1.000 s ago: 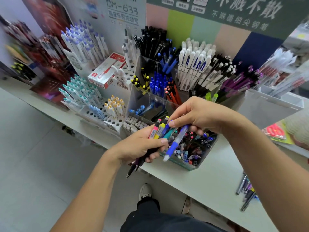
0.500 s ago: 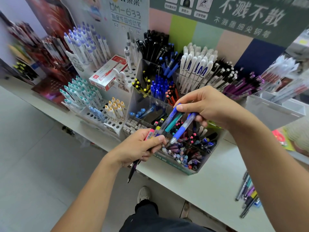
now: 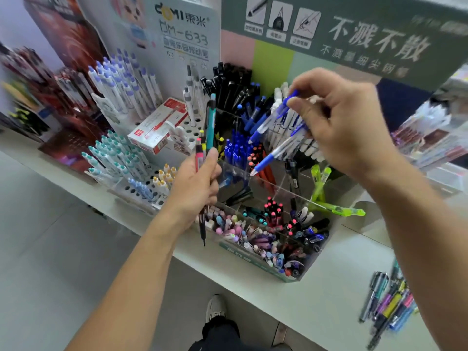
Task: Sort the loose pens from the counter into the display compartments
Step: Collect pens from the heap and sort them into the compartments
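My left hand grips a small bunch of pens upright, among them a teal one and a pink one, in front of the clear display stand. My right hand is raised over the upper compartments and pinches two blue-and-clear pens, which slant down to the left with their tips over the blue and orange pens. A pile of loose pens lies on the white counter at the lower right.
The display holds several compartments of black, blue, orange, white, green and mixed pens. A white peg stand with teal and purple pens and a red-and-white box sit to the left. Signboards rise behind. My shoe shows below the counter edge.
My right hand has lifted the blue pens out of the bunch and moved up and right over the upper compartments. My left hand has turned its remaining pens upright and risen a little.
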Demonstrator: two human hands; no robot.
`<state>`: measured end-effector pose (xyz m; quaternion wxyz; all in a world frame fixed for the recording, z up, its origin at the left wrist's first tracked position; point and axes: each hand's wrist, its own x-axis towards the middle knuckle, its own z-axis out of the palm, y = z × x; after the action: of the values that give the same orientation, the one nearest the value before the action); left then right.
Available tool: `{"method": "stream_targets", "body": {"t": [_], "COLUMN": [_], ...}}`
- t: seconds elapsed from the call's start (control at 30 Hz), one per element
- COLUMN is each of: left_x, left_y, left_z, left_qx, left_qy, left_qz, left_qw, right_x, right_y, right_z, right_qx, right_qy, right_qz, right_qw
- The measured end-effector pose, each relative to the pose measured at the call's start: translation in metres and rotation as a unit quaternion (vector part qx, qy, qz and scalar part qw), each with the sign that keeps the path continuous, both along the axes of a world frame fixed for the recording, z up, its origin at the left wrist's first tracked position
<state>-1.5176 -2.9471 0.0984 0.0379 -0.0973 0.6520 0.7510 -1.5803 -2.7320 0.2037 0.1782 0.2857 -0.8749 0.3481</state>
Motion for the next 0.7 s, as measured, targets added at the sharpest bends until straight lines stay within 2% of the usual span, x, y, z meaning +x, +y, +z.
{"method": "stream_targets", "body": {"t": [0.1,0.2,0.3,0.37,0.43,0.5,0.57,0.63,0.7], "left_x": [-0.01,-0.012,-0.01,-0.007,-0.003,0.002,0.006,0.006,0.005], "left_y": [0.004,0.004,0.005,0.007,0.006,0.004,0.001,0.0,0.003], "left_z": [0.014,0.017,0.017,0.017,0.015,0.013,0.012,0.011,0.013], "left_qx": [-0.108,-0.174,-0.214,-0.237,-0.206,-0.076,0.041,0.069,0.034], "left_qy": [0.083,0.178,0.176,0.171,0.153,0.115,0.082,0.068,0.057], "left_qz": [0.013,-0.002,-0.014,-0.017,-0.026,-0.032,-0.039,-0.036,-0.033], "left_qw": [0.991,0.969,0.961,0.956,0.966,0.99,0.995,0.995,0.997], "right_x": [0.001,0.008,0.011,0.01,0.008,0.007,0.005,0.004,0.003], "right_y": [-0.01,-0.017,-0.018,-0.015,-0.012,-0.008,-0.004,-0.003,-0.003], "right_z": [-0.011,-0.022,-0.027,-0.026,-0.026,-0.025,-0.025,-0.024,-0.026], "right_qx": [0.043,0.026,-0.063,-0.15,-0.193,-0.185,-0.178,-0.166,-0.169], "right_qy": [0.058,0.053,-0.047,-0.141,-0.193,-0.202,-0.201,-0.194,-0.189], "right_qz": [0.018,0.017,0.007,0.021,0.038,0.039,0.043,0.048,0.054], "right_qw": [0.997,0.998,0.997,0.978,0.961,0.961,0.962,0.966,0.966]}}
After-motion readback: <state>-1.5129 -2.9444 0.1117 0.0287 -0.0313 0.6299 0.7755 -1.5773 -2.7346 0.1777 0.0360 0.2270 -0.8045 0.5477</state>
